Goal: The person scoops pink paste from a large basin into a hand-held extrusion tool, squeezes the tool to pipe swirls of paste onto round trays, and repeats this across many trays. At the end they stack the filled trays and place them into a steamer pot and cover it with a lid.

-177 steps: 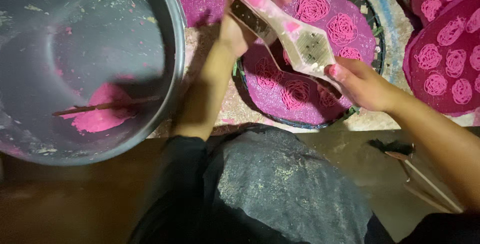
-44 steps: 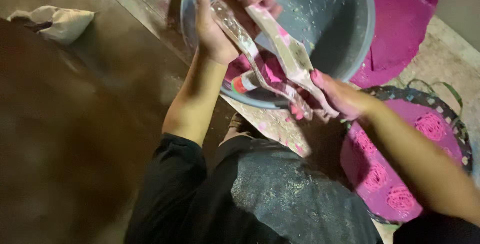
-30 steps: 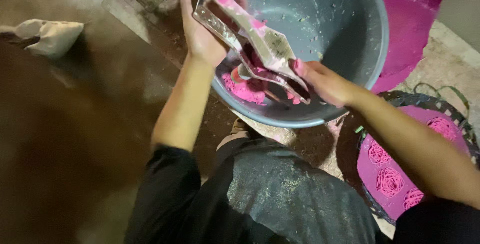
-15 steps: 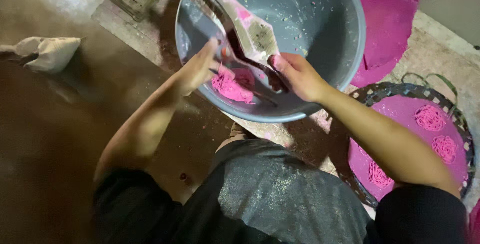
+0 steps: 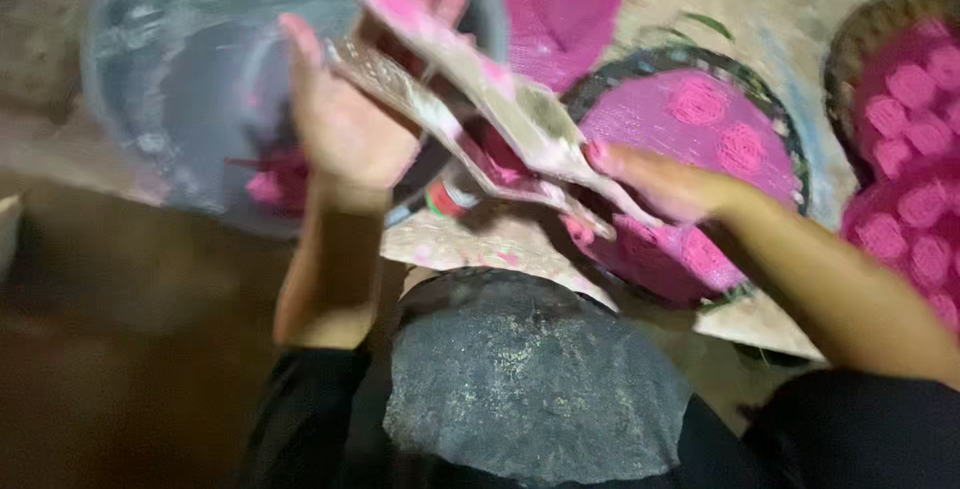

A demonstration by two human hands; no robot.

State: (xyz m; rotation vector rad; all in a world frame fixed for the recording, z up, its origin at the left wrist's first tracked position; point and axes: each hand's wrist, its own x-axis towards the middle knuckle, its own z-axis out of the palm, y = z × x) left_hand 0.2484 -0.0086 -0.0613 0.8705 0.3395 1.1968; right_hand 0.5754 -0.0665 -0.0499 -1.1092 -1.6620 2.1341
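**A:** Head view first: where is the tool?

**B:** The long two-armed metal press smeared with pink dough (image 5: 470, 114) runs across the middle of the frame, its long axis going from upper left down to lower right. The left hand (image 5: 345, 119) grips its upper end, fingers curled round one arm with the fingertips pointing up. The right hand (image 5: 665, 181) clasps the lower ends at centre right, fingers flat along the handles.

**B:** Both hands touch it, so neither is nearer. The press hangs in the air between the grey round basin (image 5: 170, 99) in the upper left and the round woven tray covered in pink coils (image 5: 700, 139) at right.

**A:** And the surroundings?

**B:** A second pink-filled tray (image 5: 900, 149) sits at the far right edge. Everything rests on a pale, dough-speckled floor (image 5: 480, 239); the person's dark-clothed knee (image 5: 530, 379) fills the bottom. The picture is blurred.
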